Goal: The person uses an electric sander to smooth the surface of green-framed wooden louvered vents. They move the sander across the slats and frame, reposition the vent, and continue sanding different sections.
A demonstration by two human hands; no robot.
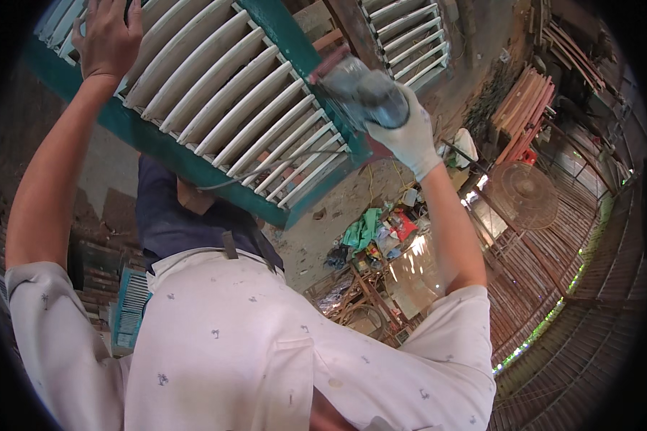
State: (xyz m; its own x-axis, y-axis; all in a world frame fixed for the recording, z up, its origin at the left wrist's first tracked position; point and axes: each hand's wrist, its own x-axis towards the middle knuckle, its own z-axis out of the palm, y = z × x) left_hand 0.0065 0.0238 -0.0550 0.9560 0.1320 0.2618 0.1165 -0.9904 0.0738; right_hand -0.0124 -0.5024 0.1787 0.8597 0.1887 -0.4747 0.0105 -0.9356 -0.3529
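A louvered shutter (198,93) with a green frame and pale slats lies slanted across the upper left in front of me. My left hand (108,39), bare, rests on its slats at the upper left with the fingers stretched out. In a pale work glove, my right hand (406,133) grips a power sander (359,93), which is blurred by motion. The sander is over the shutter's right-hand green rail; whether it touches the wood I cannot tell. A grey cord (266,165) runs across the lower slats.
Another slatted shutter (408,36) stands beyond the sander. Reddish wooden strips (522,115) are stacked at the right, above a round woven basket (522,195). Coloured bags and clutter (381,233) lie on the dirt floor. A teal slatted panel (129,305) is at lower left.
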